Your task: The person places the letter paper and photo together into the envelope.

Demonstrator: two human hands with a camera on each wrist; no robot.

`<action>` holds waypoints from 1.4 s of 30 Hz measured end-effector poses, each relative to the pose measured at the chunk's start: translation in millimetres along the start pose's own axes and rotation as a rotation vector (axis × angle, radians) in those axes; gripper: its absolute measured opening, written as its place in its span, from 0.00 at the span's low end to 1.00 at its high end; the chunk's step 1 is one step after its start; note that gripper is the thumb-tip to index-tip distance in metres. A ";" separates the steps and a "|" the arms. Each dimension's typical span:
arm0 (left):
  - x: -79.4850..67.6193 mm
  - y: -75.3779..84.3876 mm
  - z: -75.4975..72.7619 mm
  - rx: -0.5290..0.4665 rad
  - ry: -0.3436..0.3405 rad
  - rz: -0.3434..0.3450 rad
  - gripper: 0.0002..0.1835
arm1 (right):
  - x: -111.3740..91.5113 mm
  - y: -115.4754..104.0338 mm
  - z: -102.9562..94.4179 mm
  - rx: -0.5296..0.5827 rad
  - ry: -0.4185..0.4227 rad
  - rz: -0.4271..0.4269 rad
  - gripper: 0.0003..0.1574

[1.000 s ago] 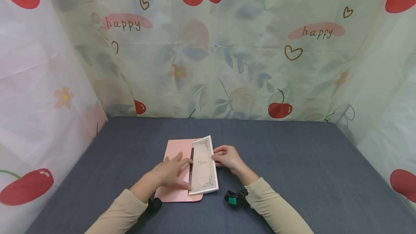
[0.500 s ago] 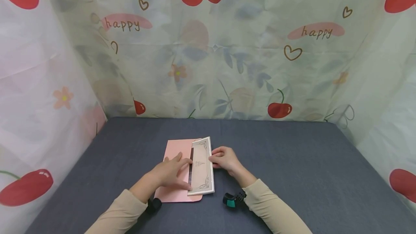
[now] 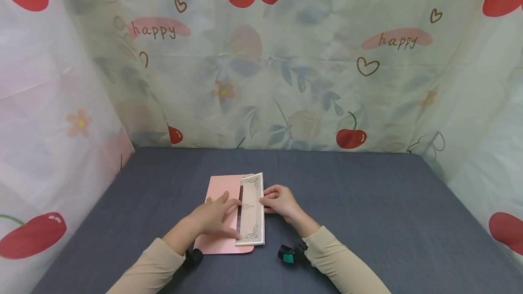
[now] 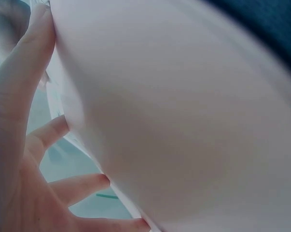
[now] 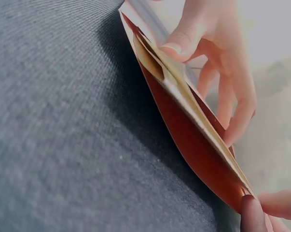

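A pink envelope [image 3: 220, 185] lies flat on the table, its opening facing right. Partly inside it is a cream folded card [image 3: 250, 212] with ornate grey corner scrolls, and a dark strip [image 3: 239, 214] shows along the opening's edge. My right hand [image 3: 282, 202] pinches the card's outer right edge between thumb and fingers. My left hand [image 3: 214, 217] spreads over the envelope, thumb and fingertips touching the opening's edge. Seen from the right wrist, the card's folded layers [image 5: 196, 113] sit between the envelope's reddish walls [image 5: 176, 125]. How deep the card reaches is hidden.
The table [image 3: 359, 203] has a dark grey-blue cloth. Behind and at both sides hangs a curtain [image 3: 261, 80] printed with cherries, hearts and "happy". A black band [image 3: 194, 257] is at my left wrist; a black and green device [image 3: 291, 253] is at my right.
My right hand has moved left with the card, so less of it sticks out past the envelope's right edge. The card also lies straighter. My left hand and the envelope have stayed put.
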State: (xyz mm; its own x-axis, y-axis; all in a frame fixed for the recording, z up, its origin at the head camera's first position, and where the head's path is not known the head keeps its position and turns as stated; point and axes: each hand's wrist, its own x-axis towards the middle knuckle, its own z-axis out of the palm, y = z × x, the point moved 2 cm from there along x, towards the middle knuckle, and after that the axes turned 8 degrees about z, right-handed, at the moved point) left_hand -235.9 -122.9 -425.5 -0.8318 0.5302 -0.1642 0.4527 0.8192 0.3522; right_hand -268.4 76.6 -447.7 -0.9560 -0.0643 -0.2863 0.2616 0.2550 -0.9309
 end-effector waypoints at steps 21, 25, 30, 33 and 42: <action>-0.7 2.3 -2.0 -0.003 -0.004 0.006 0.44 | -4.0 -1.5 -0.4 -0.016 -0.011 -0.013 0.17; -1.6 3.2 -3.1 -0.009 -0.006 0.009 0.44 | -5.4 -2.1 -1.2 -0.023 -0.013 -0.031 0.18; -2.2 3.0 -3.4 -0.007 -0.008 0.014 0.44 | -6.9 -3.6 -0.6 -0.039 -0.017 -0.050 0.19; -2.5 2.9 -3.2 -0.005 -0.005 0.015 0.44 | -7.7 -4.4 -0.3 -0.045 -0.020 -0.049 0.19; -1.2 1.3 -1.1 -0.013 -0.002 0.008 0.44 | -9.3 -5.5 0.6 -0.043 -0.036 -0.040 0.20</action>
State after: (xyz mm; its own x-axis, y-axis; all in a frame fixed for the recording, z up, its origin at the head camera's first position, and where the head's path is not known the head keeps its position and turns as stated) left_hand -234.6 -122.7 -423.8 -0.8277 0.5369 -0.1633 0.4548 0.8122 0.3653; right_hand -260.9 75.3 -440.1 -0.9599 -0.1092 -0.2580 0.2170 0.2925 -0.9313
